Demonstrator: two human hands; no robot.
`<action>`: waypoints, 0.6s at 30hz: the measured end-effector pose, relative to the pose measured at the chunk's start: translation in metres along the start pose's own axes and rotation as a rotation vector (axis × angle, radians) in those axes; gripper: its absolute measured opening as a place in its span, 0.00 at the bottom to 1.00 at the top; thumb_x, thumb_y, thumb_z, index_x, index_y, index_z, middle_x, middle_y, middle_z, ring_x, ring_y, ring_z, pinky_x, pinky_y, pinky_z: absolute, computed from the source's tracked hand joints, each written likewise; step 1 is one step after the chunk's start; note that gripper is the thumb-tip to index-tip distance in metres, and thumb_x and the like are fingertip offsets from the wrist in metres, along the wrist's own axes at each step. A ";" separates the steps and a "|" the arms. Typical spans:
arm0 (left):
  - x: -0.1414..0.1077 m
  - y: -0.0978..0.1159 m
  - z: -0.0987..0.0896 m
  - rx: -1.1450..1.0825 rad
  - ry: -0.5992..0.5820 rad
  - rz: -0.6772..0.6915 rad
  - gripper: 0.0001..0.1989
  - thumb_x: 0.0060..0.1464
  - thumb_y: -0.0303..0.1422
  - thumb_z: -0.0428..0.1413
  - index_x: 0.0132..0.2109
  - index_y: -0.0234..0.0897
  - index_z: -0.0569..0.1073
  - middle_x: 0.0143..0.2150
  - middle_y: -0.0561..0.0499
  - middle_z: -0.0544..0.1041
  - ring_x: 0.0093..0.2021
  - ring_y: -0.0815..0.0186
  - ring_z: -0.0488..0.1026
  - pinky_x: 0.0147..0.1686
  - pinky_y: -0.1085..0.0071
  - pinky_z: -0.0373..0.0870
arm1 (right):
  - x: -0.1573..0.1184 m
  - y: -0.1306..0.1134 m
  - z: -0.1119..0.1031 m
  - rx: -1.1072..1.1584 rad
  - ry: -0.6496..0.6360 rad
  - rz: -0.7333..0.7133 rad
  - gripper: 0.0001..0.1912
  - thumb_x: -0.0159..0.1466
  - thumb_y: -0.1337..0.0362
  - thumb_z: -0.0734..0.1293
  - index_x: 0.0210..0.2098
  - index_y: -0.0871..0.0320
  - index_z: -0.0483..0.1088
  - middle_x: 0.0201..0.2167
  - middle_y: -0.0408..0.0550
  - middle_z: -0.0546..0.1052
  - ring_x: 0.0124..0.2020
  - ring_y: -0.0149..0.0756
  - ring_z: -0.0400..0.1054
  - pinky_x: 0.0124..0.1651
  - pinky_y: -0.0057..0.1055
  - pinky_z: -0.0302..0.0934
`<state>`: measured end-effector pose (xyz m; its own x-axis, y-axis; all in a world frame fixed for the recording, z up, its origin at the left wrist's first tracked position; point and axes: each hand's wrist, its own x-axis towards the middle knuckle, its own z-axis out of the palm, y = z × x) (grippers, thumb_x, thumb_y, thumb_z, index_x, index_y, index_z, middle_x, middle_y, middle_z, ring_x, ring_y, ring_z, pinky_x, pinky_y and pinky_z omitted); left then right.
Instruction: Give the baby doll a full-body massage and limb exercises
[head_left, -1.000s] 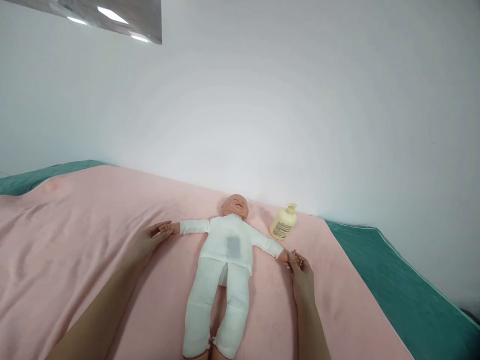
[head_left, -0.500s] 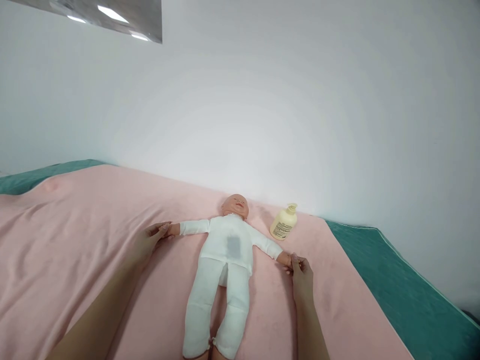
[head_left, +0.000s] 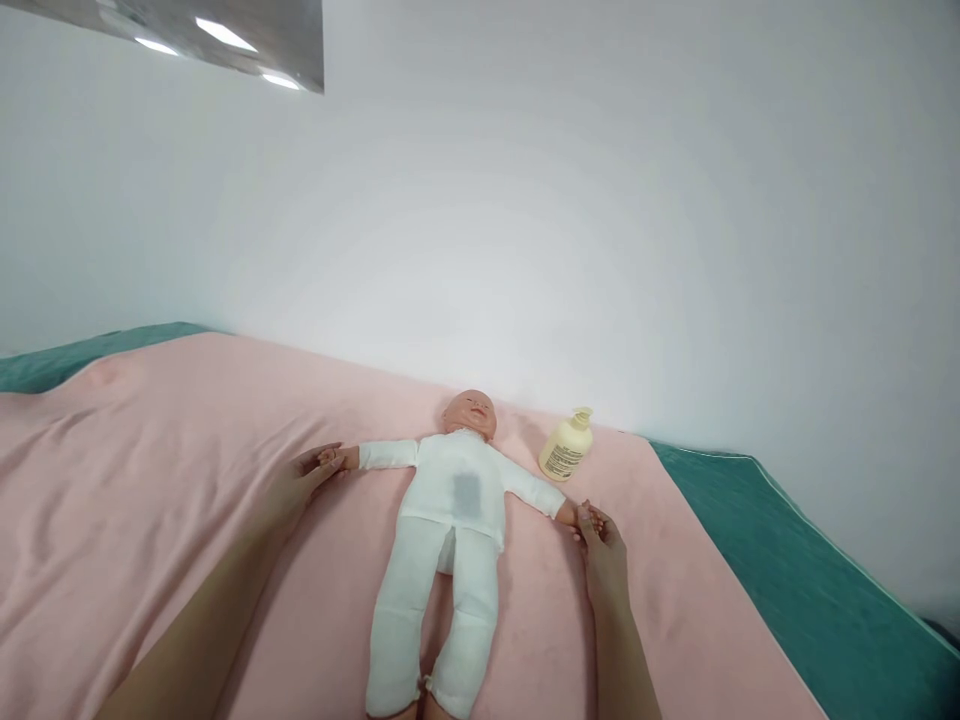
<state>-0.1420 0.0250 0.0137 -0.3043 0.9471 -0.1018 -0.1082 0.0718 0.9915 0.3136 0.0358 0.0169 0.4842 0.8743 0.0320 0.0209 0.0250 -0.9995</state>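
Observation:
A baby doll (head_left: 454, 500) with a white cloth body lies on its back, arms stretched out to both sides. A grey patch shows on its front. My left hand (head_left: 301, 485) pinches the doll's hand on the left, thumb on top. On the other side my right hand (head_left: 606, 548) is closed around the doll's other hand, the thumb across its palm. Just above the doll's right-side arm stands a pale yellow pump bottle (head_left: 568, 447) with printed text on it. The doll's feet are cut off by the lower edge of the view.
A pink blanket (head_left: 180, 430) lies under the doll, wrinkled at the left. Green cloth (head_left: 795, 560) shows beyond its edges on both sides. A white wall (head_left: 525, 200) rises behind, with a shiny panel (head_left: 285, 40) at upper left.
My right thumb has shifted slightly left over the doll's hand, and the small fingers show more. My left hand and the bottle stay nearly the same.

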 end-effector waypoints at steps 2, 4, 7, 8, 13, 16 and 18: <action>-0.005 0.005 0.002 0.060 0.022 0.003 0.33 0.46 0.50 0.62 0.57 0.40 0.71 0.52 0.44 0.77 0.53 0.53 0.73 0.51 0.62 0.70 | 0.001 0.002 -0.001 -0.008 -0.003 0.004 0.31 0.51 0.47 0.73 0.47 0.61 0.71 0.43 0.51 0.76 0.38 0.38 0.72 0.40 0.32 0.68; -0.009 0.010 0.005 0.134 0.062 0.020 0.31 0.47 0.50 0.61 0.55 0.40 0.72 0.54 0.44 0.76 0.55 0.52 0.72 0.52 0.62 0.69 | 0.002 0.003 -0.001 -0.006 -0.007 0.003 0.30 0.52 0.47 0.72 0.47 0.60 0.71 0.45 0.51 0.75 0.38 0.38 0.71 0.40 0.31 0.68; -0.010 0.011 0.006 0.208 0.116 0.034 0.30 0.48 0.51 0.60 0.55 0.41 0.72 0.55 0.44 0.75 0.57 0.51 0.70 0.54 0.60 0.67 | 0.004 0.005 0.000 0.009 -0.012 -0.004 0.29 0.52 0.47 0.72 0.47 0.59 0.70 0.46 0.51 0.75 0.38 0.37 0.71 0.41 0.31 0.68; -0.009 0.010 0.006 0.198 0.126 0.028 0.31 0.49 0.51 0.59 0.56 0.41 0.71 0.56 0.44 0.74 0.56 0.51 0.70 0.54 0.60 0.67 | 0.005 0.004 0.000 0.014 -0.007 -0.004 0.29 0.52 0.47 0.72 0.47 0.59 0.70 0.45 0.50 0.75 0.38 0.36 0.71 0.40 0.31 0.68; 0.004 -0.003 0.004 0.050 0.131 -0.001 0.33 0.50 0.51 0.58 0.60 0.41 0.66 0.55 0.43 0.75 0.52 0.54 0.74 0.50 0.62 0.71 | 0.004 0.000 0.007 0.014 0.039 0.007 0.26 0.53 0.46 0.70 0.41 0.60 0.70 0.39 0.49 0.75 0.34 0.37 0.71 0.37 0.32 0.69; 0.010 -0.010 0.003 0.031 0.189 -0.009 0.36 0.52 0.48 0.57 0.64 0.39 0.61 0.56 0.39 0.73 0.50 0.55 0.75 0.48 0.62 0.73 | 0.005 0.000 0.009 -0.013 0.059 0.001 0.25 0.55 0.45 0.68 0.39 0.60 0.69 0.37 0.49 0.75 0.34 0.37 0.71 0.35 0.32 0.68; 0.011 -0.012 0.004 0.038 0.215 0.012 0.37 0.53 0.46 0.57 0.66 0.37 0.57 0.58 0.37 0.71 0.47 0.57 0.77 0.46 0.63 0.74 | 0.006 0.003 0.010 -0.019 0.068 -0.006 0.25 0.55 0.44 0.67 0.40 0.60 0.69 0.37 0.49 0.75 0.33 0.36 0.70 0.34 0.32 0.68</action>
<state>-0.1406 0.0359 0.0011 -0.5005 0.8598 -0.1013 -0.0687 0.0771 0.9946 0.3084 0.0459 0.0141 0.5424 0.8392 0.0390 0.0404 0.0203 -0.9990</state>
